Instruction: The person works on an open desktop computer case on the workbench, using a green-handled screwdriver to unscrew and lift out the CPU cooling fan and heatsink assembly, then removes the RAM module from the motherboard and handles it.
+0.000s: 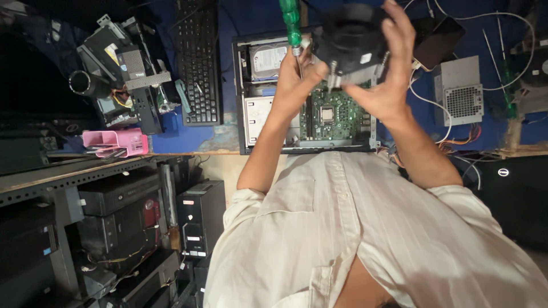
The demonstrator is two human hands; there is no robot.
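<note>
- A blue work surface (251, 17) fills the upper part of the view, crowded with computer parts; the person's white striped shirt (365, 239) fills the lower part, both forearms reaching up from it.
- A dark metal shelf rack (68, 177) on the left carries stacked black desktop cases, with more standing on the floor beside it.
- An open, flat black desktop computer case (245, 102) lies on the blue surface directly beneath the hands. Inside it show a green motherboard (337, 122) with its bare square silver processor (327, 114) uncovered, and a silver hard drive (267, 59) in the far left corner.
- A black keyboard (198, 63) lies just left of the case; a grey perforated power supply box (459, 91) with white cables sits well to the right.
- A black round cooling fan on a finned metal heatsink (351, 40) is held in the air above the open case, off the motherboard. Judging from this, the cooler is off its seat and the processor exposed; the cooler is set down nowhere.
- The right hand (388, 74) wraps its fingers over the far side of the cooler, gripping it.
- The left hand (297, 77) supports the cooler's near edge with the thumb, its fingers also closed around a green-handled screwdriver (291, 23) that points upward.
- A pink plastic tray (117, 142) sits at the table's left edge.
</note>
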